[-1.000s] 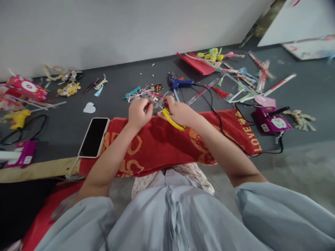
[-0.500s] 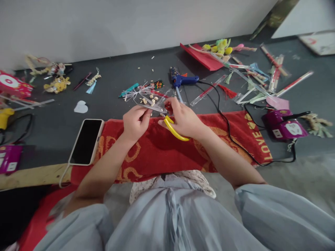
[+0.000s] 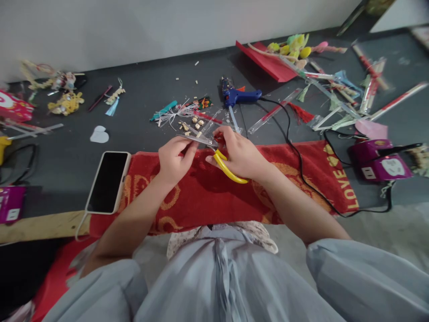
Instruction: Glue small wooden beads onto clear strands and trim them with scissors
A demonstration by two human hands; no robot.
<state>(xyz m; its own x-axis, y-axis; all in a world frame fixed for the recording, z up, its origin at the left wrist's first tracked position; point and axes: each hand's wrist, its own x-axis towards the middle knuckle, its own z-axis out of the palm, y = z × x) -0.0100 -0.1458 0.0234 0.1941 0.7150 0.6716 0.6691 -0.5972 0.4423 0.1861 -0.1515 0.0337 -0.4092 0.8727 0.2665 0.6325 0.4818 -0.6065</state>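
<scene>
My right hand (image 3: 241,154) grips a pair of scissors (image 3: 230,169) with yellow handles, above a red towel (image 3: 208,197). The metal blades point left toward my left hand (image 3: 176,157). That hand is closed in a pinch close to the blade tips; what sits between its fingertips is too small to make out. Just beyond the blades lie small pale beige pieces (image 3: 197,121) and a bundle of thin white strands (image 3: 174,114). A blue glue gun (image 3: 241,96) rests behind my right hand, with a clear glue stick under it.
On the left are a phone (image 3: 109,182) with a cable and a white heart-shaped piece (image 3: 99,134). At the right, a purple box (image 3: 380,161) has a black cord crossing the towel. Red paper (image 3: 268,62), tassels and packaged sticks (image 3: 275,111) lie toward the back right.
The view has shifted slightly, so things on the right appear further right. Both hands keep nearly the same pose, with the scissors still held at my left fingertips.
</scene>
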